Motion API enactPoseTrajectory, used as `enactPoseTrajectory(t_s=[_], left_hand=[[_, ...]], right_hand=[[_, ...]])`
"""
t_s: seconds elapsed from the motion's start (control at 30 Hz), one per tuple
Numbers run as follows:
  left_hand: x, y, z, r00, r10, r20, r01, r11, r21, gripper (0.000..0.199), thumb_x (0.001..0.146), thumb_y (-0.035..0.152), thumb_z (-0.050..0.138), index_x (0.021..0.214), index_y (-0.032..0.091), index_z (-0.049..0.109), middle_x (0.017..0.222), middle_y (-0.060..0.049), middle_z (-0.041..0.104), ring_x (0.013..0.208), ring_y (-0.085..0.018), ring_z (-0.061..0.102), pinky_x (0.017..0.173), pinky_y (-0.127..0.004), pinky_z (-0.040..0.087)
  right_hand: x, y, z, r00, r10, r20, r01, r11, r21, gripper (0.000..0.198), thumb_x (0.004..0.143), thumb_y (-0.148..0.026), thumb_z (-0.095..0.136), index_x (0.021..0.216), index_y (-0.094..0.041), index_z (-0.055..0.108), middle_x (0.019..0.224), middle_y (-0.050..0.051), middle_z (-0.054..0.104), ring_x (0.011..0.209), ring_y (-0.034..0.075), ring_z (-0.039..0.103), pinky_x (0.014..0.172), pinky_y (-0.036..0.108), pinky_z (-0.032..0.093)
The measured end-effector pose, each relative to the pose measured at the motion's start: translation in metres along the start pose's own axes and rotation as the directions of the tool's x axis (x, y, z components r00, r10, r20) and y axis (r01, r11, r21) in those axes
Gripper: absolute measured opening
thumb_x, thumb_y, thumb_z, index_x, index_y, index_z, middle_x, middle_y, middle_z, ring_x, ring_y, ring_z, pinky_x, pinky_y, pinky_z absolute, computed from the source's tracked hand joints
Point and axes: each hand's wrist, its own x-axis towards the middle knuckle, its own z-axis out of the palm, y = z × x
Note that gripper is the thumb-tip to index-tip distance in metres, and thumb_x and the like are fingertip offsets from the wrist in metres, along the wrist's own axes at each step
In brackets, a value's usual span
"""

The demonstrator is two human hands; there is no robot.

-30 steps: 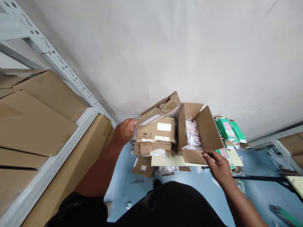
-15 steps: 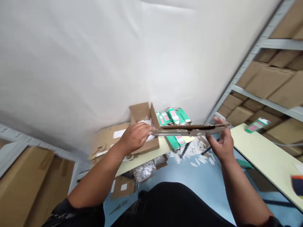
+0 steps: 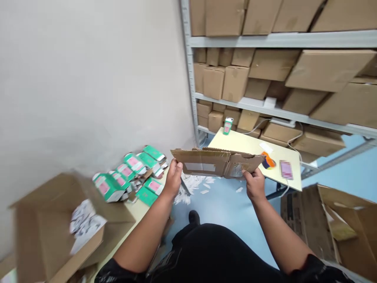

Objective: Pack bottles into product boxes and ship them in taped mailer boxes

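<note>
Left hand and right hand both have fingers closed on some flattened cardboard, around mid-frame.

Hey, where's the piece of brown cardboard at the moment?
In the head view it's just right of centre: the brown cardboard is held up between the left hand and right hand, in front of the pale table.
</note>
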Motion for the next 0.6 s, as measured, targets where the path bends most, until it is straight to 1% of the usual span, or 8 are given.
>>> enactPoseTrajectory(t_s=[0.1, 0.17, 0.23, 0.3, 0.4, 0.47, 0.53, 0.6], left_hand=[[0.032, -0.025, 0.055, 0.993, 0.007, 0.119, 0.007, 0.994, -0.112, 0.053, 0.103, 0.064, 0.043, 0.135, 0.024, 0.055, 0.125, -0.009, 0.067, 0.123, -0.027, 0.061, 0.106, -0.041, 0.050], [0.056, -0.041, 0.087, 0.982, 0.003, 0.188, 0.021, 0.992, -0.123, 0.053, 0.103, 0.063, 0.041, 0.137, 0.024, 0.053, 0.127, -0.009, 0.066, 0.124, -0.027, 0.061, 0.106, -0.041, 0.050], [0.079, -0.056, 0.118, 0.967, -0.022, 0.253, 0.050, 0.993, -0.103, 0.053, 0.104, 0.062, 0.037, 0.140, 0.025, 0.051, 0.128, -0.009, 0.066, 0.125, -0.026, 0.060, 0.106, -0.040, 0.049], [0.104, -0.071, 0.146, 0.950, -0.055, 0.307, 0.090, 0.991, -0.100, 0.052, 0.106, 0.059, 0.033, 0.142, 0.025, 0.049, 0.127, -0.009, 0.066, 0.126, -0.026, 0.061, 0.106, -0.040, 0.049], [0.143, -0.091, 0.182, 0.926, -0.097, 0.366, 0.166, 0.973, -0.162, 0.051, 0.108, 0.055, 0.027, 0.145, 0.024, 0.045, 0.127, -0.010, 0.067, 0.125, -0.026, 0.061, 0.105, -0.041, 0.050], [0.170, -0.102, 0.202, 0.911, -0.113, 0.398, 0.213, 0.953, -0.216, 0.053, 0.108, 0.055, 0.024, 0.146, 0.024, 0.043, 0.132, -0.011, 0.065, 0.126, -0.025, 0.062, 0.103, -0.041, 0.052], [0.195, -0.111, 0.219, 0.891, -0.132, 0.435, 0.262, 0.931, -0.254, 0.055, 0.107, 0.058, 0.022, 0.146, 0.024, 0.043, 0.140, -0.012, 0.062, 0.129, -0.025, 0.061, 0.100, -0.040, 0.054], [0.217, -0.119, 0.237, 0.862, -0.166, 0.480, 0.313, 0.918, -0.244, 0.059, 0.106, 0.062, 0.020, 0.145, 0.025, 0.044, 0.144, -0.011, 0.060, 0.130, -0.025, 0.061, 0.096, -0.038, 0.056]], right_hand=[[0.026, 0.016, -0.024, 1.000, -0.009, -0.017, 0.008, 1.000, -0.028, 0.039, 0.075, -0.040, 0.070, 0.110, -0.024, 0.065, 0.102, 0.005, 0.075, 0.095, 0.025, 0.067, 0.086, 0.038, 0.054], [0.045, 0.024, -0.034, 1.000, -0.031, 0.003, 0.031, 0.998, -0.053, 0.047, 0.075, -0.038, 0.068, 0.120, -0.025, 0.062, 0.112, 0.005, 0.074, 0.104, 0.027, 0.068, 0.094, 0.040, 0.054], [0.066, 0.032, -0.037, 0.999, -0.037, 0.010, 0.038, 0.996, -0.079, 0.056, 0.074, -0.035, 0.065, 0.129, -0.026, 0.060, 0.124, 0.006, 0.072, 0.115, 0.030, 0.066, 0.102, 0.042, 0.052], [0.087, 0.040, -0.034, 1.000, -0.029, -0.006, 0.028, 0.995, -0.094, 0.062, 0.074, -0.034, 0.060, 0.135, -0.025, 0.059, 0.135, 0.006, 0.069, 0.124, 0.032, 0.063, 0.107, 0.044, 0.049], [0.118, 0.053, -0.024, 1.000, 0.004, -0.031, -0.008, 0.992, -0.126, 0.066, 0.075, -0.034, 0.054, 0.139, -0.024, 0.060, 0.142, 0.005, 0.065, 0.132, 0.033, 0.059, 0.111, 0.045, 0.048], [0.138, 0.062, -0.020, 0.998, 0.027, -0.061, -0.036, 0.987, -0.158, 0.065, 0.078, -0.035, 0.053, 0.142, -0.025, 0.061, 0.146, 0.003, 0.064, 0.137, 0.032, 0.055, 0.115, 0.044, 0.045], [0.156, 0.072, -0.021, 0.991, 0.041, -0.129, -0.066, 0.978, -0.195, 0.062, 0.081, -0.037, 0.053, 0.141, -0.026, 0.063, 0.149, 0.002, 0.062, 0.143, 0.031, 0.050, 0.120, 0.043, 0.040], [0.173, 0.084, -0.028, 0.974, 0.074, -0.213, -0.121, 0.968, -0.219, 0.056, 0.084, -0.042, 0.055, 0.137, -0.027, 0.067, 0.149, 0.002, 0.062, 0.145, 0.031, 0.048, 0.123, 0.044, 0.037]])
